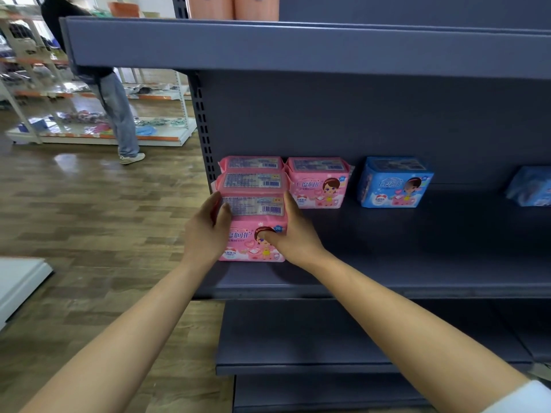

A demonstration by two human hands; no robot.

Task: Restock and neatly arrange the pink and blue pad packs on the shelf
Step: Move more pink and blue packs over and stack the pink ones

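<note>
Wood-plank flooring [89, 219] runs beside a dark grey metal shelf [417, 263] in a shop aisle, where both bare hands grip the front pink pack [253, 231] near the shelf's left end, close to the perforated upright [204, 123]. The left hand [208, 231] wraps the pack's left side, fingers curled together over the top edge. The right hand [293, 234] clasps the right side, thumb pressed against the printed front; its other fingers lie along the pack's far side and cannot be seen clearly.

The pack stands upright on the shelf, cartoon-girl face turned out toward the aisle and barcode panel facing up, its long axis running left to right along the shelf edge. Directly behind it, a second pink pack [253, 180] and a third pink pack [253, 163] line up the same way, touching in a row back to the rear panel. Just beside the third sits another pink pack [320, 186], front outward. A blue pack [393, 183] stands apart to the right, and a second blue pack [530, 186] is cut off at the frame's edge.

Across the floor, a bystander [119, 114] in jeans stands by white racks [167, 138] with orange trim.
</note>
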